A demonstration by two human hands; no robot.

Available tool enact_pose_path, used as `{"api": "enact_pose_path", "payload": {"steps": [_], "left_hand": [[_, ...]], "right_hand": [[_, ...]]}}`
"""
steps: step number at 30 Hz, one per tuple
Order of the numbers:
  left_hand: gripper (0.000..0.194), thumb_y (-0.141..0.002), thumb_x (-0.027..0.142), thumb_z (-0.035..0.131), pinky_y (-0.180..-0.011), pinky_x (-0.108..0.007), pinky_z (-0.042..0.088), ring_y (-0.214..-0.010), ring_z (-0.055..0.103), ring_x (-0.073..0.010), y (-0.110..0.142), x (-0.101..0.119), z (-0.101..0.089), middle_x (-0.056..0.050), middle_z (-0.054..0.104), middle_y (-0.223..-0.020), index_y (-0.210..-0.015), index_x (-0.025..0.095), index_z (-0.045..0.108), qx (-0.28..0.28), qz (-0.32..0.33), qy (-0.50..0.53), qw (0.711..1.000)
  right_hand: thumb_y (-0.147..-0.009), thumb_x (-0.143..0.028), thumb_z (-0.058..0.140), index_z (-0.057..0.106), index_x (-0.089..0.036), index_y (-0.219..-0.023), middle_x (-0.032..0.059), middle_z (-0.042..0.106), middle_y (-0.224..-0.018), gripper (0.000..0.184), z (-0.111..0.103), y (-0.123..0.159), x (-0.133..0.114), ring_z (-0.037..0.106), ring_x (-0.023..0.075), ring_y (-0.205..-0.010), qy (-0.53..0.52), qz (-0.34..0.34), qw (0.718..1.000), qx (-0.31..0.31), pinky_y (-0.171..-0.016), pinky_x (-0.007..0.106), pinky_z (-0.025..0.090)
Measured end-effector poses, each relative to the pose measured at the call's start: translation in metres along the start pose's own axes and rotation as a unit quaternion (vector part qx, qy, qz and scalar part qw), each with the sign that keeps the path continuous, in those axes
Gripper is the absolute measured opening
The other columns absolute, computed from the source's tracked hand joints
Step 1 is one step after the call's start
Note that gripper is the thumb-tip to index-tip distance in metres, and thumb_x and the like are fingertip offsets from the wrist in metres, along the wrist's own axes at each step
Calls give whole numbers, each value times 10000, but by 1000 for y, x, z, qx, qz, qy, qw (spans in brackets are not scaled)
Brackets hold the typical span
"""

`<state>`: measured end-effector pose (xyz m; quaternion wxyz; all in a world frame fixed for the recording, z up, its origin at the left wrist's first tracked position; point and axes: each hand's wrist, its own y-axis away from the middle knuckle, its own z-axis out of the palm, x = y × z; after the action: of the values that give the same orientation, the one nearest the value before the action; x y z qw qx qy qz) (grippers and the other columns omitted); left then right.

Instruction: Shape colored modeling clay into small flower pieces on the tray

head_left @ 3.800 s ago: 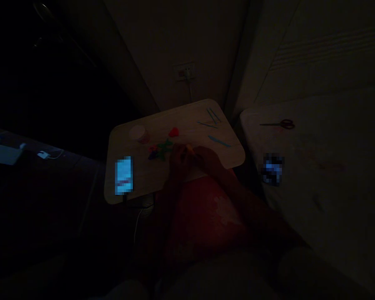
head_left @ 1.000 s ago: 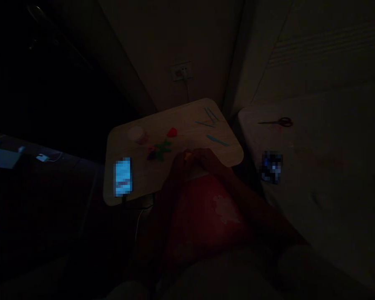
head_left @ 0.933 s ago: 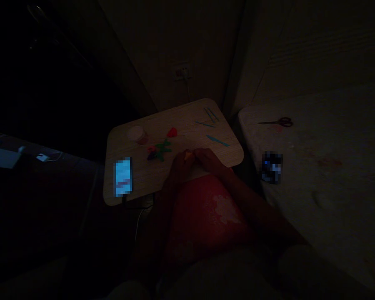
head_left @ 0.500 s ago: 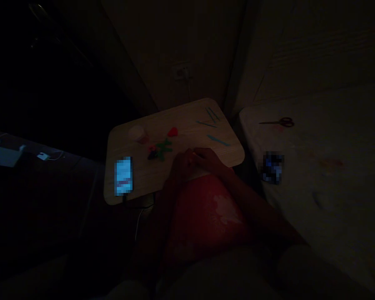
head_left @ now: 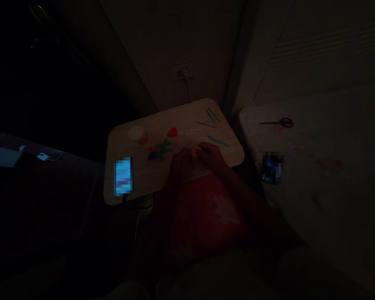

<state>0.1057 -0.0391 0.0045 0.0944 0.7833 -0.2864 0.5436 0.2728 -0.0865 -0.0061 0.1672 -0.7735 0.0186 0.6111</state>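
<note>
The room is very dark. My left hand (head_left: 180, 162) and my right hand (head_left: 210, 155) meet over the near edge of a small wooden table (head_left: 187, 114). Both are pinched together on a small orange lump (head_left: 194, 152) held between the fingers. Just left of them a green and multicoloured clay figure (head_left: 158, 151) lies on the table. Behind that sits a red clay piece (head_left: 172, 132).
A lit phone (head_left: 123, 176) lies at the table's near left corner. A small round tub (head_left: 136, 133) stands at the back left, and several teal tools (head_left: 213, 125) lie at the back right. Scissors (head_left: 278, 122) and a dark object (head_left: 271, 167) rest on the bed to the right.
Both hands have stayed joined at the table's near edge, shifting slightly right and farther onto the table. The orange lump shows more between the fingers now.
</note>
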Motion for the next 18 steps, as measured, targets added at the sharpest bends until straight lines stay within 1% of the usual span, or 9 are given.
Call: {"api": "enact_pose_path", "payload": {"steps": [2, 4, 6, 8, 12, 15, 18], "left_hand": [[655, -996, 781, 314, -653, -330, 408, -668, 504, -181, -1, -2, 1, -23, 567, -709, -752, 221, 550, 10, -6, -1, 1000], [646, -990, 772, 361, -666, -327, 437, -688, 536, -185, -2, -1, 2, -32, 604, -727, -751, 213, 579, 14, -2, -4, 1000], [600, -996, 727, 420, -697, -322, 469, -732, 575, -191, -3, 1, 2, -41, 652, -778, -801, 200, 629, 16, 5, -6, 1000], [533, -1006, 665, 467, -747, -318, 496, -803, 617, -200, -3, 2, 1, -51, 699, -857, -887, 188, 674, 7, 10, -10, 1000], [467, -1001, 610, 512, -840, -319, 526, -926, 663, -214, -4, 1, -2, -62, 741, -990, -1016, 181, 698, -20, 8, -3, 1000], [441, -998, 586, 529, -866, -326, 534, -943, 678, -216, -4, -1, -3, -68, 752, -1015, -1034, 183, 703, -21, 9, 1, 1000], [445, -1012, 574, 506, -865, -330, 541, -940, 685, -218, -4, 0, -3, -79, 758, -1008, -1012, 181, 713, -17, 15, -3, 1000]], "right_hand": [[-937, -591, 586, 643, -209, -789, 43, 635, -778, 413, 0, 2, -1, 558, 180, -727, 41, -28, 999, 12, -675, 309, 458], [-958, -524, 591, 650, -213, -804, 63, 652, -831, 352, 0, 4, -4, 578, 199, -778, 92, -69, 993, 2, -734, 335, 480], [-980, -477, 585, 662, -218, -833, 82, 658, -878, 308, 0, 6, -6, 589, 220, -835, 131, -102, 986, -17, -791, 363, 491], [-996, -462, 571, 660, -218, -844, 92, 651, -899, 301, 0, 7, -7, 585, 233, -868, 154, -117, 981, -21, -817, 377, 492], [-982, -481, 595, 625, -213, -819, 76, 625, -870, 315, 1, 9, -3, 557, 219, -820, 165, -111, 980, -7, -771, 359, 473], [-948, -473, 640, 613, -213, -829, 64, 621, -873, 287, 1, 9, -2, 542, 204, -797, 164, -96, 982, -8, -748, 342, 459], [-916, -441, 673, 600, -212, -833, 63, 619, -883, 255, 0, 8, -3, 546, 199, -806, 164, -83, 983, -16, -745, 335, 453]]}}
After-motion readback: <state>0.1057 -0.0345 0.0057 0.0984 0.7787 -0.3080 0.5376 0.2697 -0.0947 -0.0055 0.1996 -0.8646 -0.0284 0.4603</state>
